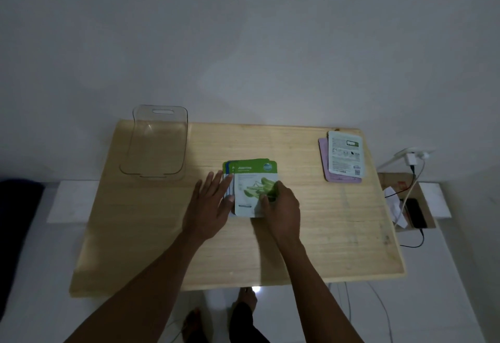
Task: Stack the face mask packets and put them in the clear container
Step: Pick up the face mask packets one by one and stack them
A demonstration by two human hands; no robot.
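Note:
A loose stack of face mask packets (250, 177) lies at the middle of the wooden table (324, 229), a green and white packet on top and blue and green edges showing at its left. My right hand (281, 207) rests on the top packet's lower right part, fingers curled on it. My left hand (209, 207) is flat with fingers spread against the stack's left edge. A second small pile of packets (343, 155), a white one over a lilac one, lies at the far right. The clear container (155, 145) stands at the far left, with nothing in it.
A white wall rises behind the table. To the right of the table a cardboard box (424, 207) holds a dark phone (415, 212) and cables, with a white charger (411, 158) plugged in above. My feet show on the floor below the table's front edge.

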